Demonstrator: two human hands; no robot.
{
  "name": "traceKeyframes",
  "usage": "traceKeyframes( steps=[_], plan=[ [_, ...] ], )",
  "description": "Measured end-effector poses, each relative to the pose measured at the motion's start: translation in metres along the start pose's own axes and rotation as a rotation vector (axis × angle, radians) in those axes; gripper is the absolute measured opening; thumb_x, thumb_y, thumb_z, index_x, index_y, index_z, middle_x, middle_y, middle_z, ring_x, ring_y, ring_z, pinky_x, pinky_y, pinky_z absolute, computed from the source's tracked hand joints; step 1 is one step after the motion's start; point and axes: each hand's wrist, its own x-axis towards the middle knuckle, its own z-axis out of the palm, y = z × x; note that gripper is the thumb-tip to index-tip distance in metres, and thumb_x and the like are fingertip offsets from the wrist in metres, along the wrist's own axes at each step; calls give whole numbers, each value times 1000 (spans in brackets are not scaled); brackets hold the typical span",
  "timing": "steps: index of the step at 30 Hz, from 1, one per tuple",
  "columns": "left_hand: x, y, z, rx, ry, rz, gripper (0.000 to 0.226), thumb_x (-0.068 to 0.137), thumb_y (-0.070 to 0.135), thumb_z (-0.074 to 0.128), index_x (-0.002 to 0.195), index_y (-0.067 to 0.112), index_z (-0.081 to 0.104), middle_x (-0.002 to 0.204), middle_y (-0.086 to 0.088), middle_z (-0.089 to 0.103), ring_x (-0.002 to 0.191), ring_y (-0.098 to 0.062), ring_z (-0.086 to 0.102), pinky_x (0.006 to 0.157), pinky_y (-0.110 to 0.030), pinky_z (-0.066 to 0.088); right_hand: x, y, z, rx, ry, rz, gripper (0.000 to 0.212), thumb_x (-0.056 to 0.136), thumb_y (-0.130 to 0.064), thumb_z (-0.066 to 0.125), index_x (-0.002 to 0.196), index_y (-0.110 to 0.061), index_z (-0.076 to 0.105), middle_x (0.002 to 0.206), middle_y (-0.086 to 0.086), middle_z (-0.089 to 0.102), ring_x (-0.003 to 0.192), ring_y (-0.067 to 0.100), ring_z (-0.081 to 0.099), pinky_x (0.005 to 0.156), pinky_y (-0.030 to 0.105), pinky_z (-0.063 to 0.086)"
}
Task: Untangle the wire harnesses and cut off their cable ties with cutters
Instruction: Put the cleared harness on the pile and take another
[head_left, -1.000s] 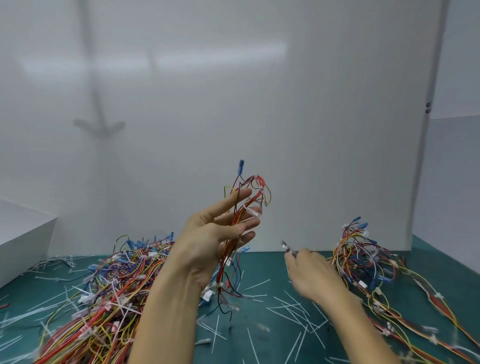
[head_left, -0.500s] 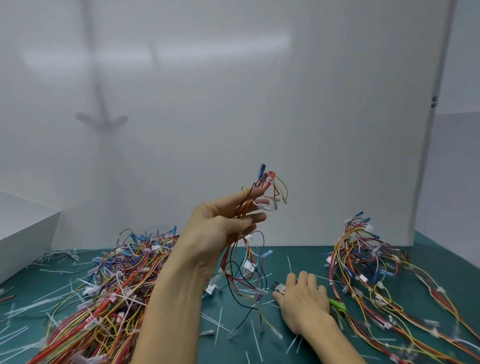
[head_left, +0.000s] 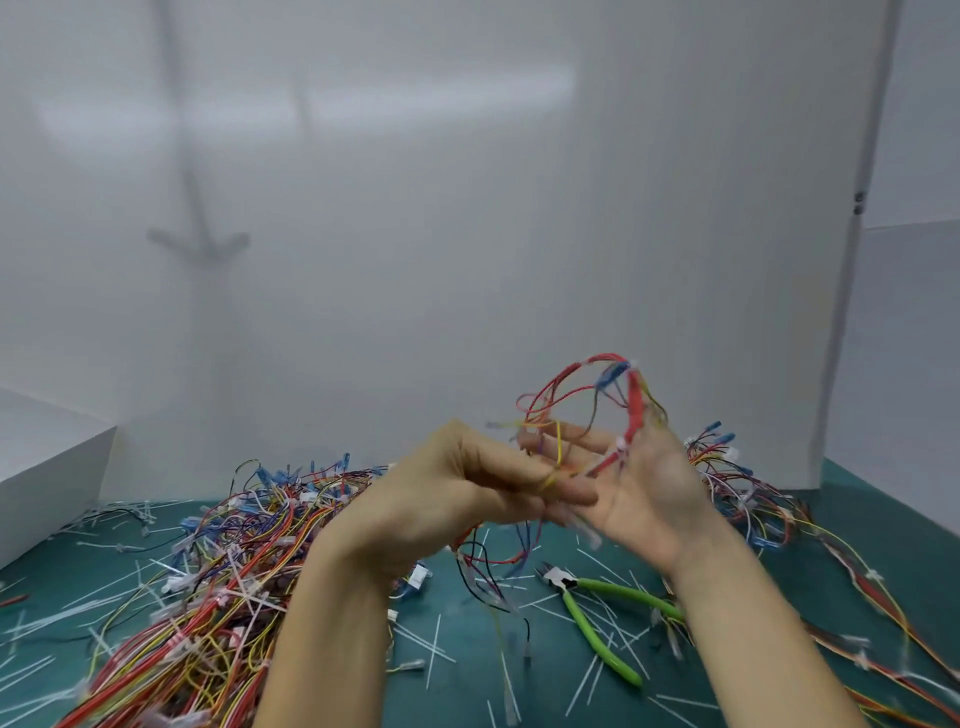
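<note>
We are holding one wire harness (head_left: 587, 395) up in the air between both hands, above the green mat (head_left: 462, 701). Our left hand (head_left: 457, 493) is pinching its wires between thumb and curled fingers, with a yellow wire looping round one finger. Our right hand (head_left: 654, 493) is facing palm inward with its fingers threading among the red and yellow strands; it is blurring too much for us to tell whether it is gripping. The green-handled cutters (head_left: 558, 577) are lying on the mat below our hands, touched by neither. A large heap of harnesses (head_left: 218, 582) is sitting to the left, a smaller heap (head_left: 748, 493) to the right, and cut ties (head_left: 432, 649) are littering the mat.
</note>
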Motion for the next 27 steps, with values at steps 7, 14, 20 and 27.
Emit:
traceKeyframes(
  steps=[7,14,20,27],
  plan=[
    [5,-6,8,493,-224,-291,41,83,-13,56,105,14,78,111,-7,73,108,-15,65,106,-41,47,-32,-34,9,132,-320,-103,54,94,-45,57,118,2,68,131,23,61,102,33,66,93,37,51],
    [9,-12,14,987,15,-433,44,85,-7,42,112,21,63,128,-6,58,108,-19,54,75,-19,43,-47,-36,39,-498,61,-393,66,59,-30,91,116,-11,63,100,4,75,84,24,72,77,30,57],
    [22,-2,11,382,571,-221,42,82,-17,35,92,12,63,89,-5,73,87,-19,71,80,-30,55,-40,-14,63,-667,131,-574,47,75,11,74,111,-14,59,107,3,66,69,8,71,60,15,51],
    [14,16,6,-345,574,-82,26,90,31,58,87,18,80,96,-9,77,91,-22,74,89,-39,56,-49,-23,59,-968,-17,-681,49,79,18,60,94,-28,64,105,-13,72,84,11,73,70,14,51]
  ],
)
